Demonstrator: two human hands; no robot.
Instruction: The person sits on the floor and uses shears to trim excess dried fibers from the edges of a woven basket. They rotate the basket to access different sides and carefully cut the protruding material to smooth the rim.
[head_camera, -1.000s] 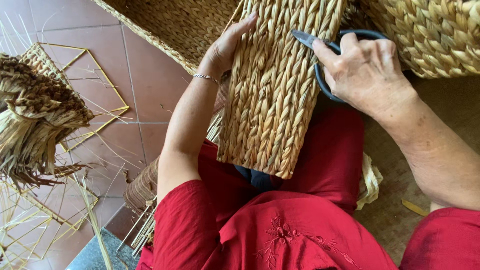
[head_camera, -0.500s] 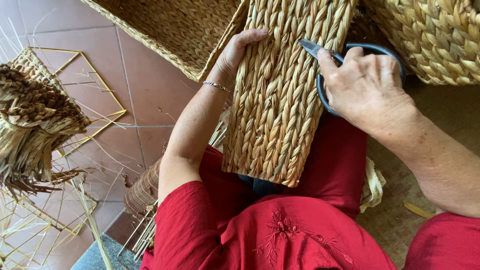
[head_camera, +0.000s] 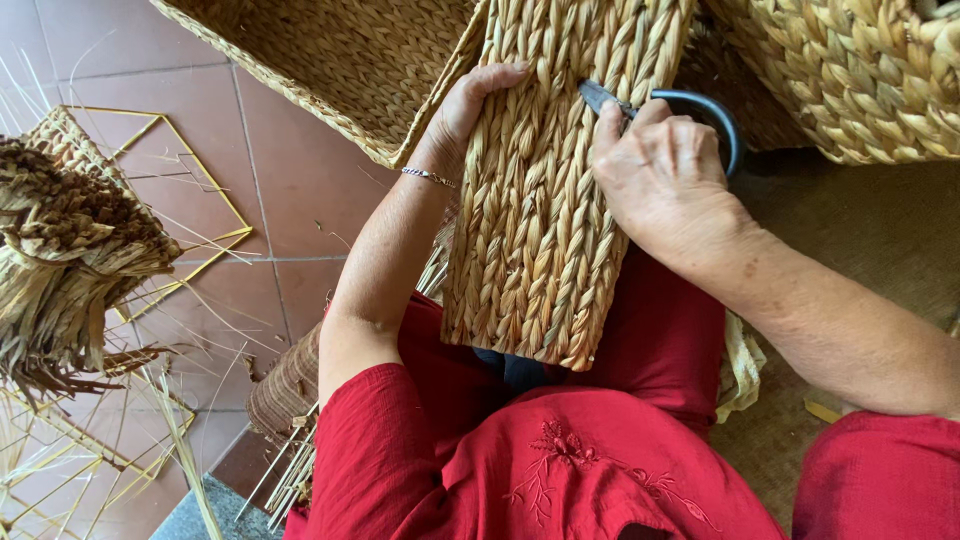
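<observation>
A woven straw panel (head_camera: 545, 200) rests upright on the person's red-clad lap. The left hand (head_camera: 470, 105) grips its left edge, and the right hand (head_camera: 665, 185) clasps dark-handled scissors (head_camera: 690, 105) against its braided face. Beyond lies a shallow woven basket (head_camera: 350, 50).

The panel (head_camera: 545, 200) is straw-gold, plaited in thick vertical braids, as is the basket (head_camera: 850, 70) (a darker, chunkier weave). The tray (head_camera: 340, 50) shows a finer tan herringbone. The scissors (head_camera: 690, 105) have blue-grey handles. The blouse (head_camera: 540, 460) is red with tone-on-tone floral embroidery. The floor (head_camera: 270, 180) is terracotta tile, and the frame (head_camera: 200, 180) is yellow.
</observation>
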